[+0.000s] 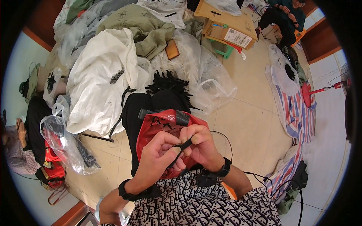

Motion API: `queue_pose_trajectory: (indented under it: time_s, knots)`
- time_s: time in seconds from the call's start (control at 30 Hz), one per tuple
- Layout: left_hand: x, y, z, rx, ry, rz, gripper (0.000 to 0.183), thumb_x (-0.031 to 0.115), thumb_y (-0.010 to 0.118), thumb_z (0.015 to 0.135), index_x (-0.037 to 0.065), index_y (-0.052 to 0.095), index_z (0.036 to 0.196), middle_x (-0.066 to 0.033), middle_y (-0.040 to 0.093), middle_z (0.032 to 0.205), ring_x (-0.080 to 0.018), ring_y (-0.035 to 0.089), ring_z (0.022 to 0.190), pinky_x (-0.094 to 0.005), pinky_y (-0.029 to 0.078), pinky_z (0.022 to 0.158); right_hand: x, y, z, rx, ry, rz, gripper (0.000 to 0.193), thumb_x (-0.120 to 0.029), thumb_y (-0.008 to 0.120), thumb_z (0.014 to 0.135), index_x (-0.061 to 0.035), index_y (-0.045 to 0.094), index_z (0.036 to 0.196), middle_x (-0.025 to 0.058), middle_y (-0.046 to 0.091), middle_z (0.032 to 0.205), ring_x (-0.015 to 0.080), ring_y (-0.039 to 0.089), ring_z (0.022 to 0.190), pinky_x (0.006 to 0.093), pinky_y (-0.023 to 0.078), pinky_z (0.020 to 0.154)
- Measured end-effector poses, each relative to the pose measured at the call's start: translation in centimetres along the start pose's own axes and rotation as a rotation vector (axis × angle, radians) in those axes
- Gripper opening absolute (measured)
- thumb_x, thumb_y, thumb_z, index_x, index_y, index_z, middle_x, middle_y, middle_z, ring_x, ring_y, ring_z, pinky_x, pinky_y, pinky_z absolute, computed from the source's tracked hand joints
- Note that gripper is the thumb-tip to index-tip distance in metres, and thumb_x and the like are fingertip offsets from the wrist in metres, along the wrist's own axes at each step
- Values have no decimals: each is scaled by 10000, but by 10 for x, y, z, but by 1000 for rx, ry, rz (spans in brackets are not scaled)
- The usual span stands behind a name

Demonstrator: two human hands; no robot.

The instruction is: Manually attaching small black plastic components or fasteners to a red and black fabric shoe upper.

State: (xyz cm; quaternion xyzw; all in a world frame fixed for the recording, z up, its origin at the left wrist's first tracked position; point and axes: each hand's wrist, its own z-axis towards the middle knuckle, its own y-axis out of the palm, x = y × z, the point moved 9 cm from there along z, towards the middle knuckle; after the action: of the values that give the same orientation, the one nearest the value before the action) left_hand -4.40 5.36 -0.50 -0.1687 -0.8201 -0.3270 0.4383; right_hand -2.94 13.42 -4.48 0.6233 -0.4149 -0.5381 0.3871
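Note:
Over my lap, both my hands pinch a narrow black strap (186, 144). My left hand (160, 150) is closed on its lower part, where a small brassy glint shows at the fingertips; I cannot make out what that is. My right hand (201, 145) grips the upper end between thumb and forefinger. Beneath them a red plastic bag (147, 132) lies open across my thighs, with small dark pieces inside. A bundle of black straps (169, 84) rests by my knees. On a white sack (102, 90) ahead sits a little heap of dark metal pieces (117, 76).
Green sacks and clear plastic are heaped ahead, a brown rectangular object (172, 49) on them. A cardboard box (230, 32) stands on a green stool (225, 51). Striped sheeting (292, 113) and a red fan stand (307, 94) are right. Other people sit far right and left.

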Motion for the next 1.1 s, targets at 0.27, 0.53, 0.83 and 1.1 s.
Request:
queue_pose_trajectory:
  time_s: [0.27,0.53,0.83,1.1]
  knots:
    - [0,-1,2,-13,11,-29,111,-8,457,849,-9,427,956,-105,583,788,-123,596,601,-217,495,521,-4,2,1,9,-8,-54,60,6,504,700,31,525,649,148,548,709,195,537,510,314,489,539]
    - [1,-2,3,20,15,3,110,-15,466,845,-9,433,950,-101,583,771,-125,596,592,-218,495,518,-6,1,3,32,-32,-73,53,27,507,684,33,528,636,147,550,710,192,534,510,287,476,505]
    - [1,-1,4,0,7,-7,97,-18,469,843,-8,441,936,-97,584,766,-123,596,601,-214,489,518,-16,7,0,47,-75,-186,62,20,528,668,40,532,610,156,550,695,187,533,521,265,463,506]
    - [1,-6,4,68,35,82,89,-21,476,837,-16,459,924,-92,596,745,-104,594,621,-203,477,526,-56,59,-12,-37,-468,-1196,98,22,662,572,35,583,629,92,595,675,154,563,573,254,441,498]
